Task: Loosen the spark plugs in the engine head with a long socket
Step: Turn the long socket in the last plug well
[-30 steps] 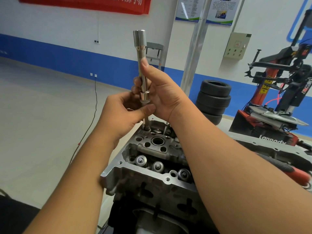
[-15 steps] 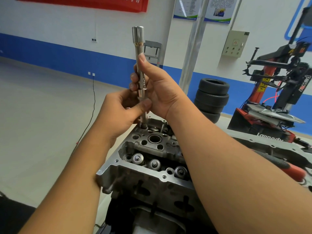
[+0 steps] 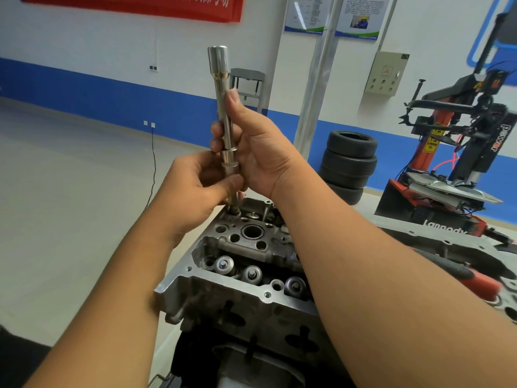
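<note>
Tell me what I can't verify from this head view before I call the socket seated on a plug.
- Lower tip of the long chrome socket tool: head view, left hand covers where it meets the grey aluminium engine head.
- Spark plug itself: not visible down the well.
- Far right side of the head: behind the right forearm.
- Right hand fingertips: mostly behind the tool.

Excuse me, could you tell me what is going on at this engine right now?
A person is working on an engine head with a long socket. The right hand grips the tool's shaft, and the left hand pinches it lower down. The tool stands nearly upright, its lower end at a hole on the head's far side. No handle is fitted on top.
</note>
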Motion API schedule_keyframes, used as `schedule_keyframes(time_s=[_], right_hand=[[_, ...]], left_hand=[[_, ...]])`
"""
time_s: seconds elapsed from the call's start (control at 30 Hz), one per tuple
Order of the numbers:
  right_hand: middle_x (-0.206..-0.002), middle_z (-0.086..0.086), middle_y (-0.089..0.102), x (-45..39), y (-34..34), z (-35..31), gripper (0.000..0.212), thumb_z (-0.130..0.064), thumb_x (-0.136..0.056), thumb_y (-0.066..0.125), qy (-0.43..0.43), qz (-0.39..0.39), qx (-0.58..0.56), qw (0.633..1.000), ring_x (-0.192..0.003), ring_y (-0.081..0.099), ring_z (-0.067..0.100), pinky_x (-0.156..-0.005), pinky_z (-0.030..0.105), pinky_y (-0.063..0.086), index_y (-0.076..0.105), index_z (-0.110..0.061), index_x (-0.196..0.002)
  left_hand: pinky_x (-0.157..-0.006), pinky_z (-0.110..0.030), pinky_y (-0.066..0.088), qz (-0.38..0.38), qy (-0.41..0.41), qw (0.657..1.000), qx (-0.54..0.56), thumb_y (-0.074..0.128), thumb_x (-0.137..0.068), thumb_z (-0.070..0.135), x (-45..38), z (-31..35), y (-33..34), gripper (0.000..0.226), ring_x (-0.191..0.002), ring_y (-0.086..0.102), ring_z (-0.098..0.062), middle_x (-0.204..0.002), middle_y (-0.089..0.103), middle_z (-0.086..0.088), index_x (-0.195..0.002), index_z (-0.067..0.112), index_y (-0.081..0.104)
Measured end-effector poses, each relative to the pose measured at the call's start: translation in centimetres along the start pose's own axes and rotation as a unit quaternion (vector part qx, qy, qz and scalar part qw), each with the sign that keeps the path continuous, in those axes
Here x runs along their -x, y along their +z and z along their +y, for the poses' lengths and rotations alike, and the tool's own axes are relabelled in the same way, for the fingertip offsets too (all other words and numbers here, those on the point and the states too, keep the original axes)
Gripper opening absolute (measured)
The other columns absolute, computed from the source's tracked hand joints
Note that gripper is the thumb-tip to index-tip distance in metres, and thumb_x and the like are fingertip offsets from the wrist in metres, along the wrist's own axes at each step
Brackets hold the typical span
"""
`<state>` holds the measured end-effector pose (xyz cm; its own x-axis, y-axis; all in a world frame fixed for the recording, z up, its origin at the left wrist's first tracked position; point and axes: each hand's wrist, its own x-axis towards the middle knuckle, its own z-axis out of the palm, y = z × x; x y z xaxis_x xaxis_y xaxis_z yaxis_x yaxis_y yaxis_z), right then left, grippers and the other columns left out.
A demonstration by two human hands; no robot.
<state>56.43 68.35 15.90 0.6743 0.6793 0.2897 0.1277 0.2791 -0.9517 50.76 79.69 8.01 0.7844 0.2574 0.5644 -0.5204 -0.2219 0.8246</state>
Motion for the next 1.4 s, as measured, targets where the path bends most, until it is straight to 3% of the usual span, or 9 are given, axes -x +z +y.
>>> schedule_keyframes(time_s=[0.17,0.37,0.53,0.7,0.83,0.97,1.17,1.3,1.4], right_hand=[[-0.069,-0.001,0.061,-0.1,0.2,0.0,0.038,-0.051,-0.103,0.054,0.013,-0.005,-0.029,0.999,-0.064,0.055,0.019,-0.069,0.032,0.045,0.059,-0.017,-0.087],[-0.071,0.0,0.06,-0.1,-0.1,0.0,0.029,-0.042,-0.098,0.065,-0.007,0.016,-0.02,1.0,-0.064,0.054,0.017,-0.063,0.03,0.046,0.053,-0.019,-0.085],[-0.071,0.001,0.062,-0.1,0.0,-0.2,0.035,-0.045,-0.104,0.057,-0.001,0.004,-0.04,0.999,-0.063,0.053,0.018,-0.063,0.028,0.048,0.061,-0.014,-0.087],[-0.073,0.001,0.064,-0.2,0.0,0.1,0.032,-0.045,-0.099,0.062,-0.004,0.0,-0.033,0.999,-0.063,0.055,0.018,-0.063,0.03,0.049,0.063,-0.014,-0.09],[-0.073,0.001,0.064,-0.3,0.0,0.2,0.025,-0.037,-0.098,0.066,-0.018,0.01,-0.014,1.0,-0.063,0.056,0.018,-0.06,0.027,0.049,0.06,-0.019,-0.081],[-0.072,0.0,0.064,-0.3,-0.1,0.0,0.03,-0.042,-0.103,0.059,-0.003,-0.004,-0.032,0.999,-0.063,0.056,0.018,-0.063,0.029,0.051,0.061,-0.015,-0.089],[-0.073,-0.001,0.064,-0.2,-0.1,0.1,0.027,-0.043,-0.093,0.067,-0.002,-0.008,-0.019,1.0,-0.064,0.057,0.017,-0.065,0.029,0.048,0.062,-0.017,-0.09],[-0.074,0.0,0.062,-0.2,-0.2,0.2,0.024,-0.037,-0.1,0.063,-0.009,-0.011,-0.023,1.0,-0.065,0.056,0.016,-0.062,0.027,0.049,0.062,-0.016,-0.089],[-0.073,0.001,0.063,-0.2,-0.2,0.0,0.032,-0.041,-0.105,0.056,0.007,-0.019,-0.043,0.999,-0.065,0.055,0.017,-0.064,0.028,0.049,0.065,-0.013,-0.093]], left_hand=[[-0.087,-0.053,0.062,0.012,-0.001,0.999,-0.036,0.077,-0.087,-0.004,0.1,0.1,-0.3,0.033,-0.084,0.079,-0.026,-0.091,0.081,-0.004,-0.103,0.025,0.071],[-0.078,-0.038,0.065,0.039,0.015,0.998,-0.047,0.091,-0.074,0.012,0.0,-0.1,0.1,0.034,-0.077,0.078,-0.016,-0.085,0.08,0.003,-0.093,0.033,0.074],[-0.091,-0.048,0.06,0.015,0.017,1.0,-0.009,0.079,-0.085,0.001,0.0,-0.2,0.0,0.032,-0.087,0.08,-0.024,-0.092,0.081,-0.002,-0.104,0.026,0.072],[-0.08,-0.036,0.063,0.068,0.012,0.997,-0.024,0.094,-0.072,0.012,-0.1,-0.2,0.3,0.031,-0.079,0.077,-0.016,-0.084,0.08,0.002,-0.087,0.032,0.075],[-0.084,-0.036,0.064,0.023,0.006,1.0,0.01,0.084,-0.083,0.006,-0.1,-0.2,0.1,0.029,-0.085,0.079,-0.021,-0.092,0.081,-0.003,-0.104,0.022,0.073],[-0.084,-0.041,0.064,0.009,0.006,1.0,0.002,0.073,-0.089,-0.008,0.0,-0.2,0.1,0.032,-0.082,0.079,-0.028,-0.09,0.081,-0.007,-0.11,0.016,0.069],[-0.076,-0.023,0.062,0.063,0.008,0.998,-0.014,0.092,-0.074,0.01,-0.1,-0.2,0.6,0.031,-0.082,0.078,-0.014,-0.088,0.081,0.002,-0.097,0.021,0.075],[-0.082,-0.036,0.065,-0.001,0.0,1.0,0.022,0.074,-0.092,0.003,0.0,-0.2,0.0,0.023,-0.086,0.079,-0.028,-0.093,0.081,-0.008,-0.111,0.016,0.071],[-0.083,-0.041,0.065,0.008,-0.001,1.0,0.013,0.069,-0.093,-0.006,0.0,-0.2,-0.1,0.028,-0.084,0.08,-0.028,-0.091,0.081,-0.007,-0.109,0.017,0.07]])
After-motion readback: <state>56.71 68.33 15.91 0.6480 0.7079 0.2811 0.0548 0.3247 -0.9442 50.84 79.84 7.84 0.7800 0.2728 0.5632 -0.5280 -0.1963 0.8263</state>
